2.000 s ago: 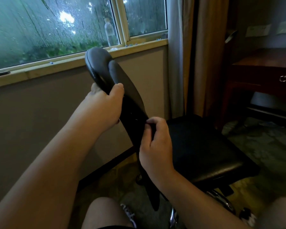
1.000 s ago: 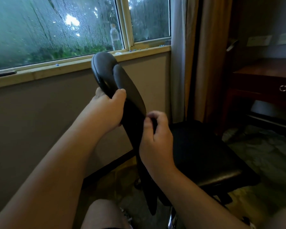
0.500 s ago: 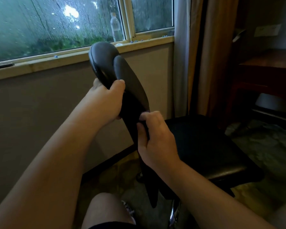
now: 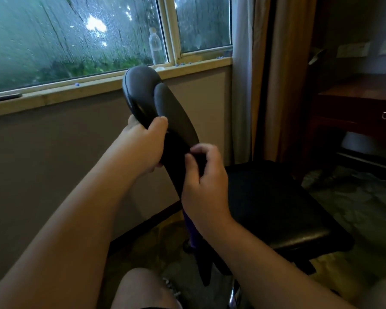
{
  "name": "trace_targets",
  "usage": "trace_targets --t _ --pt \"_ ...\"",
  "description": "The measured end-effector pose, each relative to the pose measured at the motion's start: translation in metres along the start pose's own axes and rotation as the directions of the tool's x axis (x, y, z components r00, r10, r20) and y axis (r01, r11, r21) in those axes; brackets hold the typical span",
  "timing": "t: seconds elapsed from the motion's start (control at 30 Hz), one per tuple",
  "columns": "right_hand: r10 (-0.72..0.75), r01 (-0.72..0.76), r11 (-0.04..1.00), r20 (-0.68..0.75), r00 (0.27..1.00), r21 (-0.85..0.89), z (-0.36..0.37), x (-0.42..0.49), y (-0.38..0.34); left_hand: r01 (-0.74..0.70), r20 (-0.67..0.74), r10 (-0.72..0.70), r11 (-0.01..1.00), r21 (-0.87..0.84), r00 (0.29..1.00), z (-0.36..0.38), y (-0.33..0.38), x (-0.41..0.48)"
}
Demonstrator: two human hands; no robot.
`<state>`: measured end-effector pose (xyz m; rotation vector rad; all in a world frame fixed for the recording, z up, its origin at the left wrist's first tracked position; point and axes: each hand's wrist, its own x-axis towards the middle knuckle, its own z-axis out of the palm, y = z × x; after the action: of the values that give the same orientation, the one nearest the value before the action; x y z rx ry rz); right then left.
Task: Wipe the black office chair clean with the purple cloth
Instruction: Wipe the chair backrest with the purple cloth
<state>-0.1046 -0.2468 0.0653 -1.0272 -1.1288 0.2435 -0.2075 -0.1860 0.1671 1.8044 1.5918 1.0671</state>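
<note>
Two hands are at work on the chair, which I see edge-on from behind. The right hand (image 4: 204, 186) is closed, its thumb and curled fingers pinching a dark fold against the rear edge of the backrest (image 4: 178, 117). That fold appears to be the purple cloth (image 4: 191, 228), since a purple strip hangs just below the wrist along the same edge. The light is too dim to see how much cloth lies under the fingers. The left hand (image 4: 143, 148) is higher up and wrapped round the backrest just beneath the padded headrest (image 4: 140, 90), steadying it.

Beyond the hands, the seat (image 4: 276, 208) of the black office chair (image 4: 299, 237) spreads out to the right. Its base is mostly hidden behind a bare knee (image 4: 140, 288). Past the chair are the wet window, a water bottle (image 4: 155, 46) on the sill (image 4: 98, 85), a curtain (image 4: 272, 74) and a wooden desk (image 4: 361, 92).

I judge the wiping to be only partly done, with the seat and headrest yet to be covered. The likely trouble lies in the grip. So narrow a pinch puts little cloth on the leather, and bare fingertips could drag over it and leave smears. The hanging tail could also slip free and fall to the floor, picking up grit. If the left hand slackens, a hard stroke may swing the chair away.
</note>
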Motion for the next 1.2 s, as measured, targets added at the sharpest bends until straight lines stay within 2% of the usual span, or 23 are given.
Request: trace_targets --t 0.07,0.17,0.27,0.37,0.47,0.6,0.77,1.0,1.07,1.2 --pt "-0.119 0.119 0.992 -0.006 0.993 0.048 0.008 0.022 -0.020 -0.008 -0.008 0.008 1.000 0.023 1.000 0.000 0.000 0.000" --pt "-0.187 0.184 0.981 0.057 0.981 0.054 0.015 0.037 -0.029 -0.005 -0.005 0.005 1.000 0.026 1.000 -0.001 -0.003 0.001" --pt "-0.245 0.258 0.962 0.135 0.960 -0.089 0.008 0.025 -0.008 -0.020 0.002 0.020 0.999 0.029 1.000 -0.002 -0.007 0.001" --pt "-0.290 0.314 0.930 0.144 0.946 -0.188 -0.003 0.002 0.019 -0.026 0.017 0.026 1.000 0.004 1.000 -0.002 -0.009 0.004" --pt "-0.234 0.275 0.920 0.173 0.957 -0.280 -0.015 -0.032 0.051 -0.026 0.027 0.026 1.000 -0.003 0.999 -0.002 -0.007 0.008" --pt "-0.026 0.112 0.932 0.245 0.969 -0.345 -0.033 -0.075 0.085 -0.003 0.030 0.003 1.000 -0.013 1.000 -0.002 -0.007 0.008" --pt "0.129 -0.096 0.972 0.147 0.981 -0.215 -0.025 -0.068 0.067 0.000 0.035 0.000 1.000 -0.019 0.999 -0.002 -0.003 0.006" --pt "0.030 -0.040 0.993 0.093 0.995 0.109 -0.001 0.009 -0.010 0.005 0.020 -0.006 1.000 0.026 1.000 -0.002 0.000 0.002" --pt "0.007 -0.024 0.991 0.126 0.992 0.132 0.003 0.024 -0.021 0.002 0.018 -0.003 0.999 0.043 1.000 -0.002 0.000 0.002" --pt "-0.045 0.035 0.998 0.190 0.981 0.055 -0.004 0.023 -0.012 0.007 0.027 -0.008 0.999 0.041 1.000 -0.003 -0.002 0.000"
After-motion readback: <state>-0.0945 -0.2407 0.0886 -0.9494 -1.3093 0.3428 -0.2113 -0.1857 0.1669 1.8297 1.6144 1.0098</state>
